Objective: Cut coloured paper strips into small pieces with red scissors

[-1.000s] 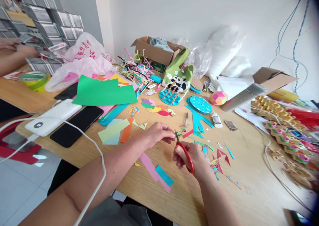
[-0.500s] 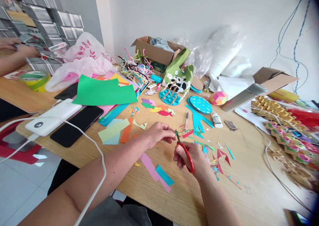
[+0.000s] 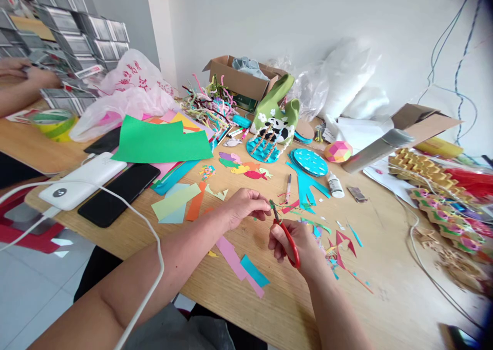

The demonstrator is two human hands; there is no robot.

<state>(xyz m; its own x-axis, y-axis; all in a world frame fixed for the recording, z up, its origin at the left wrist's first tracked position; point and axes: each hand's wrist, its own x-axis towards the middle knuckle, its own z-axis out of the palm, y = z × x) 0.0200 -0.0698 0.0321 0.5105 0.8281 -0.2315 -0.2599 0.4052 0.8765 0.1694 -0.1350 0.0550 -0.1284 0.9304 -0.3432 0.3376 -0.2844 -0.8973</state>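
Red-handled scissors point(image 3: 288, 244) are gripped in my right hand point(image 3: 295, 242), their blades pointing up and away from me. My left hand point(image 3: 248, 207) is closed in a pinch at the blade tips, on a small piece of green paper point(image 3: 271, 204) mostly hidden by the fingers. Behind the hands lie several cut paper fish point(image 3: 239, 169) in different colours. Paper scraps point(image 3: 341, 244) are scattered right of my right hand. A pink strip point(image 3: 233, 257) and a blue strip point(image 3: 254, 271) rest below the hands.
Green paper sheets point(image 3: 162, 142), a power bank point(image 3: 82, 180) and a black phone point(image 3: 119, 193) are at left; a white cable point(image 3: 158, 242) crosses my left arm. A glue bottle point(image 3: 336, 185), blue discs point(image 3: 310, 162) and a grey flask point(image 3: 377, 149) stand right. Another person's hands point(image 3: 34, 77) are far left.
The scissor blades and the green paper have shifted very slightly at my fingertips. Both hands stay in nearly the same place, and the table things have not moved.
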